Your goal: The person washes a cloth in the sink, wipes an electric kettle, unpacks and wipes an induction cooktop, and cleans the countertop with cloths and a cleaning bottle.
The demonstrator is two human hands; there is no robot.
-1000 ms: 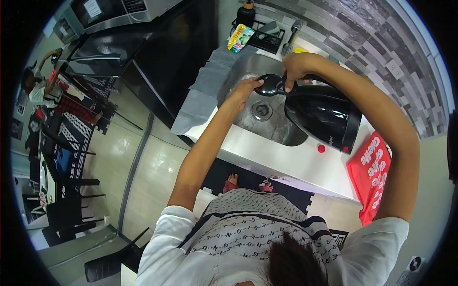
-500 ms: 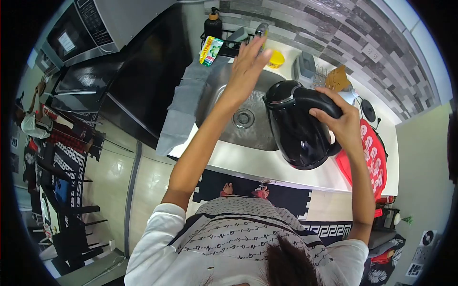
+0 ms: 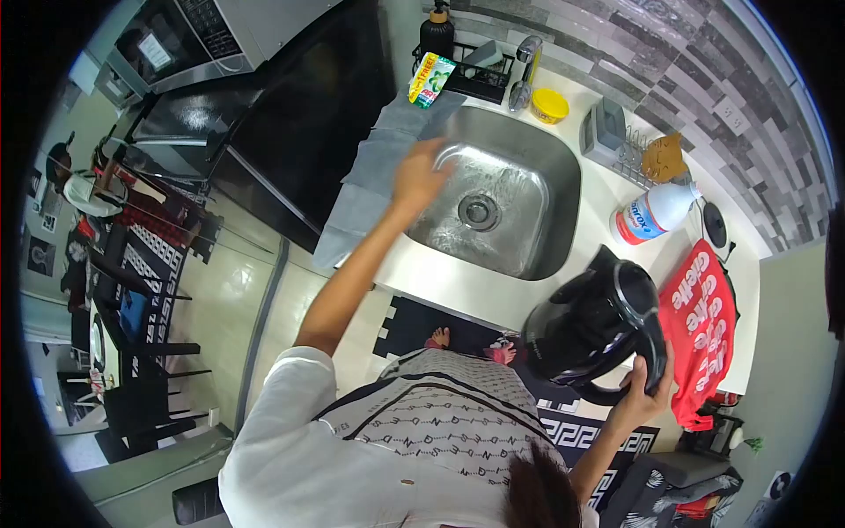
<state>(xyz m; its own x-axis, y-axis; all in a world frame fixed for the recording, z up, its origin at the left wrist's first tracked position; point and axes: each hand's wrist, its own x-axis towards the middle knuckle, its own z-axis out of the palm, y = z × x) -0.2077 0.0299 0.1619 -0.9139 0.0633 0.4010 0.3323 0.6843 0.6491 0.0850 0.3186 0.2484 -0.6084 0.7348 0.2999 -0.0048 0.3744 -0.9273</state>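
Note:
My right hand [image 3: 647, 396] is wrapped round the handle of a black electric kettle [image 3: 581, 326]. The kettle hangs near the counter's front edge, in front of my body, with its spout pointing toward the back of the counter. At the sink's left side, my left hand [image 3: 421, 180] is smeared by motion, so its fingers do not show clearly. It is over the edge between the steel sink [image 3: 550, 189] and a grey cloth [image 3: 361, 189]. Wet streaks and water drops show in the basin around the drain [image 3: 480, 212].
Behind the sink are a faucet [image 3: 525, 75], a yellow tub [image 3: 550, 106], a black soap bottle [image 3: 436, 35] and a green sachet [image 3: 431, 81]. A bleach bottle [image 3: 651, 213], a wire rack [image 3: 642, 150] and a red bag [image 3: 700, 326] lie right. A person [image 3: 92, 189] is far left.
The kettle has moved from over the sink toward my body and right, and my right hand has shifted from its top to its handle. My left hand has dropped from near the faucet.

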